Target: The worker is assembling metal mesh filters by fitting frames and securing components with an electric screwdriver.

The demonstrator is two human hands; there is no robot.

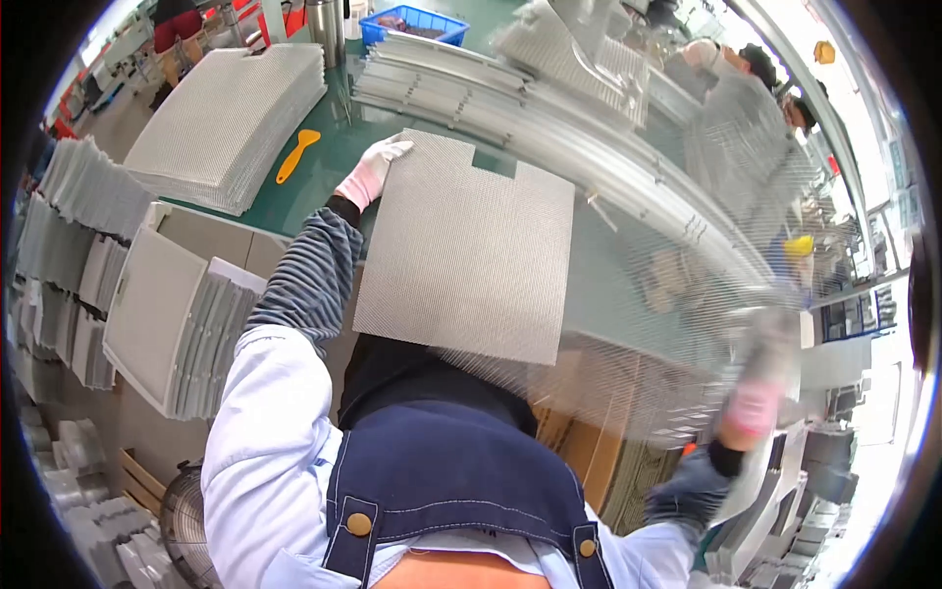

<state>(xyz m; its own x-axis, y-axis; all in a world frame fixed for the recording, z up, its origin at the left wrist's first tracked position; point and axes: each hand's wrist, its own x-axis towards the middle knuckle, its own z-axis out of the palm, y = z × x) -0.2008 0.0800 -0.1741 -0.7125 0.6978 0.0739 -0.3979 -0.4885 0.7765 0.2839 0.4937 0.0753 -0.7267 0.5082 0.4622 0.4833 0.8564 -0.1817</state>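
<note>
My left hand (373, 169), in a white and pink glove, is closed on the upper left edge of a grey metal mesh sheet (466, 250). The sheet has a rectangular notch in its far edge and lies partly over the near edge of the green table (613, 265). Far out to the right, my right hand (760, 383) is gloved too, but motion smears its fingers. Beside it a see-through, ribbed blur (677, 344) stretches toward the mesh sheet, perhaps another sheet in motion; whether my right hand grips it cannot be made out.
At the far left stands a stack of notched mesh sheets (235, 113), with a yellow scraper (297, 157) beside it. Long metal strips (461, 93) lie behind, near a blue basket (417, 22) and a steel flask (327, 29). A cardboard box (589, 402) sits below; a person (731, 108) is across the table.
</note>
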